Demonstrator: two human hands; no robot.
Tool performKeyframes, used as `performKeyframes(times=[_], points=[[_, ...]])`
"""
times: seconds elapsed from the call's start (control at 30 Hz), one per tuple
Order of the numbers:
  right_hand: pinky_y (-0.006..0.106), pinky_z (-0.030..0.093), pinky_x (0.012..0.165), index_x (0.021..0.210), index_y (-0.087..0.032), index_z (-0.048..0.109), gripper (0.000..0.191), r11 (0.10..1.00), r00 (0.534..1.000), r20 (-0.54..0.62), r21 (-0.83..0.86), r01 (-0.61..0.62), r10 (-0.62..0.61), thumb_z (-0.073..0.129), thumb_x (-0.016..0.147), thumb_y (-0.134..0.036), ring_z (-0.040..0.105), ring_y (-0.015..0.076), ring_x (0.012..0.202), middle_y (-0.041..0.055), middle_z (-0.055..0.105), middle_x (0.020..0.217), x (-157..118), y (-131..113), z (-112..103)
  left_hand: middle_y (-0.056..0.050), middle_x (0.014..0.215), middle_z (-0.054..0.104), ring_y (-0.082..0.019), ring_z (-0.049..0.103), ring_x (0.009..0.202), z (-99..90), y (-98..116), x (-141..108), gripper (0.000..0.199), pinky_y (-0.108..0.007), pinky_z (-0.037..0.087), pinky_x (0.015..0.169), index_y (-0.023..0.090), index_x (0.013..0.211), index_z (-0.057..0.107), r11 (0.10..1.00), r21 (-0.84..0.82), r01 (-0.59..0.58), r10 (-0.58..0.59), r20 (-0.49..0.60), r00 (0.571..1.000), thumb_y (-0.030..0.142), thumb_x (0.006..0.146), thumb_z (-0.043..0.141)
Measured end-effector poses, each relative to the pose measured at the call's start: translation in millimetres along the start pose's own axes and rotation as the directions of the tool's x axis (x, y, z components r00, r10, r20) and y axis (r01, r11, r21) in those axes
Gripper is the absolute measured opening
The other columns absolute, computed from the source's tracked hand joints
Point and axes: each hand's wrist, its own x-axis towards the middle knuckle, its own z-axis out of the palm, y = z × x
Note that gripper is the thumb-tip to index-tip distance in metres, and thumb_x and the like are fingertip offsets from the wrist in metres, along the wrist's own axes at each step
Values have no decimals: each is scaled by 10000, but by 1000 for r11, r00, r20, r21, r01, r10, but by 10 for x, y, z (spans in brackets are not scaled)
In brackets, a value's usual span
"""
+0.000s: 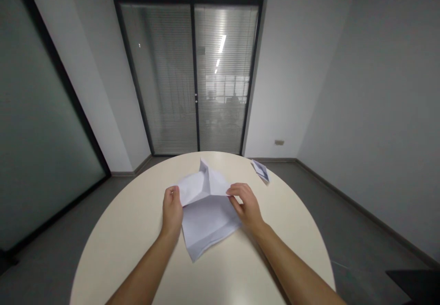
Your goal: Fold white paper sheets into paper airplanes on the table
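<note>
A white sheet of paper [209,220] with several creases is held over the middle of the round table. Its far part is folded, and a pointed ridge stands up near the centre. My left hand [172,209] grips the paper's left edge, thumb on top. On the other side, my right hand [245,202] pinches the right end of the fold between thumb and fingers. The near part of the sheet hangs toward me, with a bent lower edge.
The pale round table [137,241] fills the lower middle. A small folded paper piece [261,171] lies near its far right edge. Beyond stand glass doors [194,80] with blinds. A dark object [415,284] shows at the lower right.
</note>
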Motion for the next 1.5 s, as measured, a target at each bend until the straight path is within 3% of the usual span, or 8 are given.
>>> performKeyframes(times=[0.23,0.43,0.6,0.8,1.1,1.3,1.4,1.5], points=[[386,465,889,1066,-249,674,236,926,946,176,-220,306,-271,536,939,-107,595,178,873,41,648,889,81,-43,-129,-39,875,685,-114,645,685,-93,107,200,169,-198,517,585,163,924,618,833,-384,399,-352,189,917,313,970,555],[342,414,830,979,-220,699,153,890,921,298,-302,342,-253,572,934,-149,530,170,788,36,609,828,104,-174,-22,-63,908,726,-137,680,644,-78,78,112,259,-208,532,515,166,1069,637,773,-246,585,-439,459,773,360,900,663],[310,340,678,1060,-236,681,162,864,884,400,-323,385,-244,549,982,-186,500,165,741,33,622,846,91,-272,54,-131,1072,742,-209,730,845,24,78,-39,325,-272,589,687,144,1095,641,872,-190,451,-340,427,838,176,788,745],[312,361,674,1197,-209,624,220,855,795,559,-270,443,-235,505,1014,-182,532,166,776,48,648,940,90,-379,98,-108,1040,750,-185,733,847,-19,52,80,224,-288,588,752,156,1016,629,941,-217,261,-231,154,961,187,808,708],[305,373,647,1159,-200,633,202,877,747,630,-215,430,-212,537,985,-164,587,155,736,45,674,924,60,-537,209,-37,753,728,-190,688,622,-87,-3,118,324,-254,515,555,188,959,603,998,55,6,-8,35,999,388,753,752],[270,463,650,1149,-246,658,212,982,815,572,-84,168,-90,561,965,-290,643,149,752,21,700,928,54,-503,167,-35,735,722,-198,683,607,-124,-71,156,310,-251,500,535,197,960,602,993,116,1,-8,56,998,393,762,738],[343,515,868,1203,-233,640,257,984,926,351,-160,-82,135,524,975,-259,648,208,988,78,695,1074,35,-283,108,-47,774,733,-201,698,648,-130,-89,176,297,-254,515,567,197,946,598,992,125,24,-34,78,996,369,753,745],[493,437,1063,1415,-202,479,529,937,936,134,-180,-301,326,612,912,-297,522,286,1265,150,570,1368,-42,39,72,-51,799,738,-203,709,689,-118,-61,166,310,-257,524,594,197,916,589,995,86,40,-49,112,992,380,735,763]])
